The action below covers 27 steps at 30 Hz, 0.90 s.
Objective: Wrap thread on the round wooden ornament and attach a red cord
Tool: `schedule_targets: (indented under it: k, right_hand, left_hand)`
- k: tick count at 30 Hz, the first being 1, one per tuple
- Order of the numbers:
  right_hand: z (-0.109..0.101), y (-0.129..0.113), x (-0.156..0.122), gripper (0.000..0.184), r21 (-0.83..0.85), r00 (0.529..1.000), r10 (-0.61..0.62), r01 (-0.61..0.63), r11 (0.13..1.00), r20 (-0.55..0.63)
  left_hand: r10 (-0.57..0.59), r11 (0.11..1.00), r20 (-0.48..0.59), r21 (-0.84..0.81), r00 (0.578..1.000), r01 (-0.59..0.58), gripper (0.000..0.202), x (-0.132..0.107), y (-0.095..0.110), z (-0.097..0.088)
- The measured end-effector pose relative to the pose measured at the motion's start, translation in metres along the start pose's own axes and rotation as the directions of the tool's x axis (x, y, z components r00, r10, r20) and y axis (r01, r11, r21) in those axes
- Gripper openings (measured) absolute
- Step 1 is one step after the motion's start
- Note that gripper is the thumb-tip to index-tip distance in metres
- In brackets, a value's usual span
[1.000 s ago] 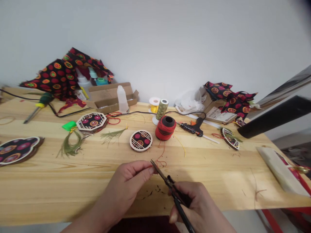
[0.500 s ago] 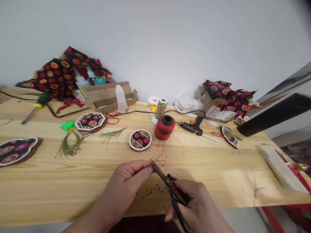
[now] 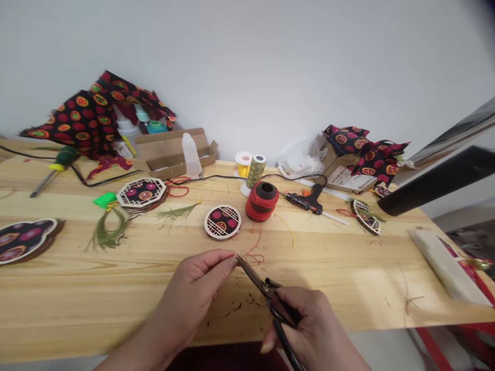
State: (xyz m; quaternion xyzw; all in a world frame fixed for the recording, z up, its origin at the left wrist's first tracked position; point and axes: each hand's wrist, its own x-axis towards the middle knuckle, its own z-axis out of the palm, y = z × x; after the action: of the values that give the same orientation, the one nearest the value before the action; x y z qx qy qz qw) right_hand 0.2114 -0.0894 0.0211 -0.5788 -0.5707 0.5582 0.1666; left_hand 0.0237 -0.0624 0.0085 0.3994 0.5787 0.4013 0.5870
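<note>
My right hand [image 3: 309,324] grips black scissors [image 3: 266,291] near the table's front edge, the blades pointing up and left. My left hand [image 3: 197,283] is pinched shut at the blade tips, on something too thin to make out. A red thread [image 3: 256,247] runs from there up to a red thread spool [image 3: 262,201]. Left of the spool lies a round wooden lattice disc [image 3: 223,222] with patterned fabric inside.
On the wooden table [image 3: 348,268] lie a glue gun [image 3: 307,201], an olive spool [image 3: 256,171], a yellow spool [image 3: 244,165], a cardboard box [image 3: 170,152], a white bottle [image 3: 191,156], green feathers [image 3: 106,232], an octagonal lattice piece [image 3: 141,194], patterned fabric [image 3: 93,116], a screwdriver [image 3: 52,170].
The hands and scissors have barely shifted; the view has drifted a little. My left hand's pinch has moved slightly up along the blade tips.
</note>
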Motion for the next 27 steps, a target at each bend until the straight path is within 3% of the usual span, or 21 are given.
schedule_targets:
  k: [4,6,10,14,17,19,20,21,23,25,27]
  right_hand:
    - [-0.002,-0.010,-0.006,0.012,0.060,0.986,0.066,-0.076,0.995,0.155]
    - [-0.004,-0.010,-0.008,0.011,0.011,0.973,0.109,-0.114,0.993,0.202]
    - [-0.006,-0.006,-0.008,0.012,-0.171,0.983,-0.034,0.065,0.983,0.179]
    - [-0.006,-0.004,-0.009,0.010,-0.166,0.942,-0.245,0.286,0.944,0.228]
    - [-0.014,-0.001,-0.014,0.010,-0.231,0.952,-0.273,0.299,0.926,0.138]
    - [-0.027,0.005,-0.016,0.007,-0.382,0.971,-0.230,0.189,0.905,-0.064]
    - [-0.035,0.009,-0.016,0.013,-0.465,0.957,-0.206,0.091,0.881,-0.203]
    - [-0.044,0.014,-0.015,0.021,-0.534,0.922,-0.177,-0.037,0.845,-0.344]
    - [-0.062,0.023,-0.010,0.038,-0.603,0.807,-0.102,-0.343,0.720,-0.581]
    - [-0.078,0.031,-0.005,0.042,-0.601,0.760,0.001,-0.514,0.612,-0.650]
    - [-0.088,0.038,-0.001,0.042,-0.601,0.755,0.064,-0.567,0.563,-0.653]
  left_hand:
    - [-0.036,0.995,-0.087,-0.094,0.996,0.028,0.025,0.002,0.000,-0.003]
    - [-0.043,0.990,-0.121,-0.141,0.992,0.026,0.026,0.003,0.001,-0.004]
    - [-0.036,0.989,-0.152,-0.148,0.988,0.013,0.025,0.003,0.003,-0.004]
    - [-0.030,0.993,-0.134,-0.121,0.991,0.014,0.025,0.002,0.004,-0.004]
    - [-0.018,0.992,-0.138,-0.124,0.990,0.001,0.024,0.001,0.003,-0.005]
    - [-0.010,0.992,-0.137,-0.129,0.990,-0.007,0.023,0.001,0.002,-0.007]
    - [-0.004,0.991,-0.136,-0.131,0.991,-0.014,0.022,0.001,0.001,-0.008]
    - [0.001,0.991,-0.134,-0.131,0.991,-0.019,0.021,0.001,0.001,-0.008]
    - [-0.001,0.992,-0.124,-0.128,0.992,-0.015,0.021,0.001,0.000,-0.008]
    - [-0.005,0.991,-0.116,-0.131,0.993,-0.011,0.021,0.001,0.000,-0.008]
    - [-0.006,0.991,-0.106,-0.135,0.994,-0.009,0.022,0.002,-0.001,-0.008]
